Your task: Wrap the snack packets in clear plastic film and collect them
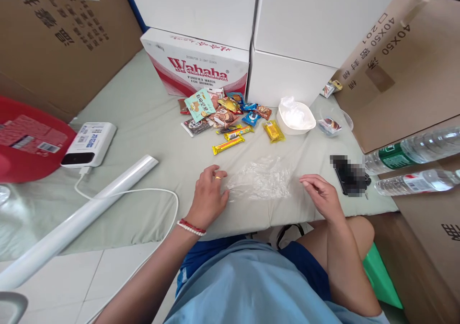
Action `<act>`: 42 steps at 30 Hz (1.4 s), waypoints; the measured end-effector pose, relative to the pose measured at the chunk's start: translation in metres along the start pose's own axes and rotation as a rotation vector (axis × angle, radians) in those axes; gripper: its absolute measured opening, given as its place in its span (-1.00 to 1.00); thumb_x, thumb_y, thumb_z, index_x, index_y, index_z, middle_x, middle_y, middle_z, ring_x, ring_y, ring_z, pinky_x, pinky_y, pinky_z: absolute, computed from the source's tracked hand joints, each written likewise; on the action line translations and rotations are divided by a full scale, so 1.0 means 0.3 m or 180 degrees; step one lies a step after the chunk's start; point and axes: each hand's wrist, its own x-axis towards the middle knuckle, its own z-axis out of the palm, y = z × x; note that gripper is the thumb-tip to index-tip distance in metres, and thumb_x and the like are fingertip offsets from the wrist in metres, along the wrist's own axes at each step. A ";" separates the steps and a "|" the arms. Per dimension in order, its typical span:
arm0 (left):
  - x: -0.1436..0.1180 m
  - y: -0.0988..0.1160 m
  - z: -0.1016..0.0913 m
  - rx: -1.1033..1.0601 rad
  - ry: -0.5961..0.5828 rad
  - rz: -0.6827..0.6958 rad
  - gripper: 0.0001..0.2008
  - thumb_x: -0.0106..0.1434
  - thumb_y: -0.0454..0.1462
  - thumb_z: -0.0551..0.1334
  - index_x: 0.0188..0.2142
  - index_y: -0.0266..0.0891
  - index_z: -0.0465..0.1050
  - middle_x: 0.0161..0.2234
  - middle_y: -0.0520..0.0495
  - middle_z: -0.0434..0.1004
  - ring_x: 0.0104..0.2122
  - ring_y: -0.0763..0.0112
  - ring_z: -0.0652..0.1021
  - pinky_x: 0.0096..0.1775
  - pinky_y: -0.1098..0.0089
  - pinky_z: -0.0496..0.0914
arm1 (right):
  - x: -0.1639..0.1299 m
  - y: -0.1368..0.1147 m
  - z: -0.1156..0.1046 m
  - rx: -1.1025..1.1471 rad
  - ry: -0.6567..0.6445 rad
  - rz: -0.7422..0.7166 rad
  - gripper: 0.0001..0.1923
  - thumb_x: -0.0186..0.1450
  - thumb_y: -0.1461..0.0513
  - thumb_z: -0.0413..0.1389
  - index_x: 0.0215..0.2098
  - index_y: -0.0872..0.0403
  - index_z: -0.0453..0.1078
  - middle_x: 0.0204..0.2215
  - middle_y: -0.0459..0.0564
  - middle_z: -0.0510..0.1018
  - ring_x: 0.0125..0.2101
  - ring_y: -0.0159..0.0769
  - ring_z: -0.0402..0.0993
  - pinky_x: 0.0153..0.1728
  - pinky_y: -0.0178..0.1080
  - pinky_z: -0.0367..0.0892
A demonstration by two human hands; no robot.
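A clear plastic bag (261, 179) lies flat on the pale green mat (143, 118) in front of me. My left hand (209, 195) rests palm down at the bag's left edge, its fingers touching the plastic. Just off the bag's right edge, my right hand (322, 195) hovers with curled fingers and holds nothing. Beyond the bag lies a pile of wrapped snacks (223, 114), with a yellow bar (227, 144) nearest to me.
A white bowl (295, 118) with plastic inside stands behind the bag. A phone (348, 175) and two water bottles (413, 157) lie at the right. A white power bank (89, 144) with cable, a white tube (79, 218), a Wahaha box (197, 64) and cardboard boxes surround the mat.
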 end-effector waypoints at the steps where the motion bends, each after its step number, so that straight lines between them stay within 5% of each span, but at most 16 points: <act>1: 0.002 0.011 0.010 -0.0022 0.0056 0.0101 -0.59 0.18 -0.36 0.25 0.05 -0.22 0.40 0.20 -0.36 0.31 0.14 -0.08 0.44 0.06 -0.03 0.43 | 0.016 -0.020 0.031 -0.0011 -0.0133 -0.0154 -0.79 0.47 0.13 0.12 -0.13 -0.02 0.61 -0.14 0.06 0.65 -0.08 -0.19 0.60 0.03 -0.08 0.50; 3: 0.012 0.034 0.029 0.0001 0.0028 0.0214 -0.56 0.17 -0.41 0.22 0.07 -0.21 0.41 0.20 -0.35 0.32 0.16 -0.09 0.42 0.06 -0.05 0.41 | 0.049 -0.070 0.102 -0.0065 -0.0590 -0.0555 -0.79 0.46 0.15 0.14 -0.01 -0.04 0.58 -0.02 0.08 0.62 0.01 -0.17 0.57 0.07 -0.07 0.49; 6: 0.033 0.050 0.056 -0.0024 -0.0127 0.0196 -0.81 0.22 -0.37 0.22 -0.16 -0.20 0.50 -0.04 -0.26 0.47 -0.01 -0.02 0.47 -0.01 0.03 0.41 | 0.086 -0.139 0.209 -0.0347 -0.1084 -0.0974 -0.50 0.41 0.20 0.20 0.31 -0.08 0.35 0.24 0.13 0.43 0.21 -0.11 0.41 0.18 -0.01 0.43; 9: 0.050 0.033 0.073 -0.0311 -0.0112 -0.0146 -0.83 0.35 -0.22 0.18 -0.36 -0.18 0.47 -0.30 -0.14 0.46 -0.24 0.14 0.48 -0.16 0.18 0.38 | 0.090 -0.162 0.286 -0.0918 -0.1303 -0.1075 -0.47 0.42 0.29 0.14 0.34 -0.03 0.30 0.05 0.12 0.54 0.05 -0.13 0.46 -0.01 -0.08 0.51; 12: 0.052 0.005 0.075 -0.0662 0.0051 -0.0646 -0.71 0.41 -0.12 0.10 -0.40 -0.17 0.40 -0.42 -0.05 0.42 -0.39 0.28 0.45 -0.30 0.30 0.27 | 0.043 -0.142 0.322 -0.1332 -0.1054 -0.1295 -0.70 0.45 0.36 0.03 0.03 0.04 0.54 -0.26 0.07 0.58 -0.23 -0.17 0.42 -0.27 -0.16 0.44; 14: 0.052 -0.006 0.071 -0.0784 0.0186 -0.0919 -0.67 0.41 -0.08 0.07 -0.44 -0.15 0.33 -0.48 0.00 0.39 -0.45 0.32 0.42 -0.34 0.32 0.20 | -0.017 -0.127 0.324 -0.1396 -0.0681 -0.1466 -0.70 0.45 0.38 0.00 -0.10 0.04 0.57 -0.27 0.08 0.58 -0.31 -0.19 0.35 -0.32 -0.16 0.37; 20: 0.062 -0.007 0.064 -0.1017 0.0192 -0.1224 -0.66 0.42 -0.04 0.01 -0.45 -0.11 0.23 -0.61 0.07 0.25 -0.55 0.34 0.33 -0.38 0.34 0.09 | -0.148 -0.148 0.268 -0.0967 -0.0529 -0.1571 -0.70 0.41 0.40 0.03 -0.05 0.00 0.53 -0.28 0.07 0.56 -0.36 -0.20 0.33 -0.37 -0.16 0.34; 23: 0.060 -0.006 0.070 -0.1033 0.0203 -0.1088 -0.59 0.44 -0.03 -0.01 -0.51 -0.10 0.13 -0.63 0.07 0.20 -0.57 0.35 0.29 -0.39 0.33 0.06 | -0.082 -0.184 0.265 -0.0833 -0.0699 -0.1342 -0.67 0.43 0.35 0.02 0.04 -0.02 0.52 -0.22 0.09 0.57 -0.28 -0.16 0.40 -0.28 -0.12 0.41; 27: 0.050 -0.014 0.075 -0.1193 0.0172 -0.0952 -0.54 0.45 0.01 -0.03 -0.55 -0.11 0.17 -0.63 0.05 0.24 -0.57 0.36 0.32 -0.40 0.34 0.08 | 0.103 -0.220 0.327 -0.0992 -0.1234 -0.1163 -0.50 0.44 0.30 0.06 0.33 -0.02 0.32 0.13 0.13 0.53 0.00 -0.08 0.43 0.04 0.02 0.41; 31: 0.047 -0.032 0.075 -0.1715 0.0126 -0.1105 -0.51 0.44 0.05 -0.01 -0.48 -0.15 0.41 -0.54 0.00 0.48 -0.49 0.34 0.46 -0.35 0.36 0.24 | 0.227 -0.246 0.368 -0.1315 -0.1727 -0.1101 -0.48 0.38 0.30 0.18 0.30 0.01 0.36 -0.11 0.08 0.64 -0.10 -0.07 0.41 -0.03 0.00 0.36; 36: 0.053 -0.049 0.079 -0.2353 0.0220 -0.1451 -0.51 0.40 0.06 0.03 -0.43 -0.18 0.52 -0.47 -0.01 0.59 -0.42 0.35 0.53 -0.32 0.37 0.33 | 0.162 -0.257 0.295 -0.1669 -0.1234 -0.1659 -0.77 0.42 0.33 0.13 -0.07 -0.06 0.58 -0.31 0.02 0.62 0.01 -0.02 0.38 0.10 0.08 0.21; 42: 0.069 -0.057 0.072 -0.2748 0.0069 -0.1640 -0.66 0.29 -0.02 0.15 -0.38 -0.19 0.54 -0.51 0.02 0.55 -0.49 0.39 0.47 -0.41 0.40 0.28 | -0.043 -0.163 0.232 -0.1715 -0.0314 -0.1921 -0.55 0.40 0.40 0.13 0.10 -0.23 0.50 -0.34 -0.05 0.59 -0.08 -0.11 0.45 0.11 0.08 0.28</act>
